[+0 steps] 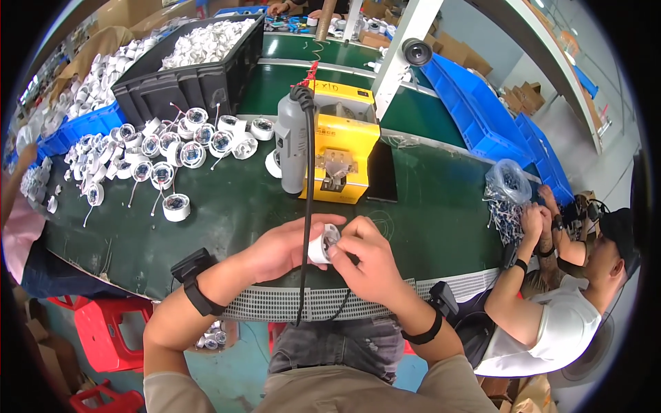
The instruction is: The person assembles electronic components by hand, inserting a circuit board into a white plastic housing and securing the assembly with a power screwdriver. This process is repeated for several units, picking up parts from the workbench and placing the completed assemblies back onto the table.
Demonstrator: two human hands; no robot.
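Green covers the big desk (441,227), and on it, toward the back left, sits a black bin (182,96) heaped with small white parts (210,45). A long blue tray (471,103) lies at the right; I can't tell what is in it. A yellow machine (351,131) stands in the middle (a grey tool (290,148) hangs just beside it). The left hand (275,251) has its fingers curled around a white cup (317,252), near the desk's front edge. The right hand (365,258) has its fingers bunched at the cup's open side, but I can't tell if they pinch anything. The step looks like fixing something inside the cup, and the next move seems to need a still left hand and a careful right one.
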